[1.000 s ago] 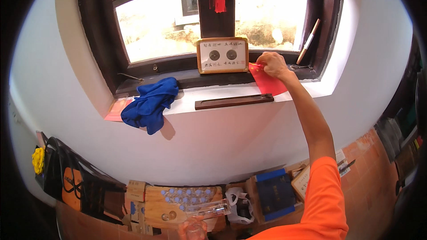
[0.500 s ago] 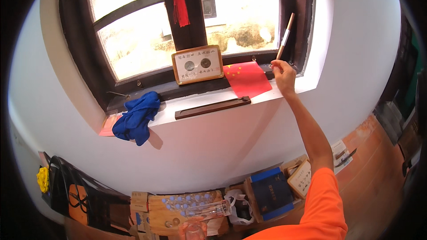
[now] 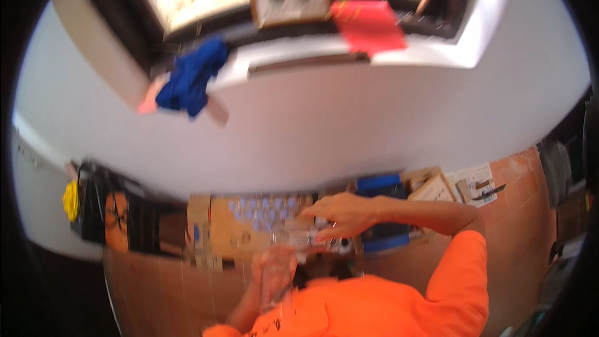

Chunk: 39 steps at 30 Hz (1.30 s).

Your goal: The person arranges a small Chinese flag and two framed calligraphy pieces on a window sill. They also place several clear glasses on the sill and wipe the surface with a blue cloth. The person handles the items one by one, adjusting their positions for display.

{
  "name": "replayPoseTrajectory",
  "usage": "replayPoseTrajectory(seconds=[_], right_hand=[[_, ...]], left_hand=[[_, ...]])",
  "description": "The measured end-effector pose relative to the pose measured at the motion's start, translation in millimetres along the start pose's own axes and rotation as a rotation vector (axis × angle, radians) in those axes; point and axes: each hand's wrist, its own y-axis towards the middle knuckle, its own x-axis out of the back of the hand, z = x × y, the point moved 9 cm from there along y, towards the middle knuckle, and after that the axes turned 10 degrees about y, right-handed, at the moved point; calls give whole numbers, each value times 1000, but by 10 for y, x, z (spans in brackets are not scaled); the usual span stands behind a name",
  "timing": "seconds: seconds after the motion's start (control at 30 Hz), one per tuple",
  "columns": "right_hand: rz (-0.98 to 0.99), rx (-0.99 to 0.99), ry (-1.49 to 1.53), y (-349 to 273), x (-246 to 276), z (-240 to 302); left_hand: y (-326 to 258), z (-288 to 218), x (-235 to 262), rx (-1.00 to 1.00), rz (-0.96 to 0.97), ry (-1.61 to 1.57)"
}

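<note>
Left hand [image 3: 274, 268] curled round clear bottle [image 3: 291, 237], not set down; right hand [image 3: 344, 214] spread beside it, contact blurred; red flag [image 3: 369, 26] beyond right hand, laid out, untouched

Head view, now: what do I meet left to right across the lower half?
Yellow item, black bag, cardboard box, left hand, right hand, framed board, dark blade-like object.

R fingers [image 3: 324, 208] parted nr clr cylinder [image 3: 288, 237]
</note>
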Motion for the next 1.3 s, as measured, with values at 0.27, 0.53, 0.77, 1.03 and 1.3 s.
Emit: replayPoseTrajectory(seconds=[0.27,0.53,0.77,1.03,1.3], right_hand=[[337,-446,646,-50,-943,-139],[313,-589,868,181,-1558,-168],[-92,-746,1311,40,-2068,-561],[-308,-1151,1332,-48,-2620,-1290],[-334,-1335,1152,173,-3092,-2229]], left_hand=[[-225,203,-56,37,-4,-105],[-581,238,260,118,-101,-114],[-909,-82,862,-33,-168,-202],[-1611,-293,2602,-106,-731,163],[-1472,-374,3581,-136,-960,898]])
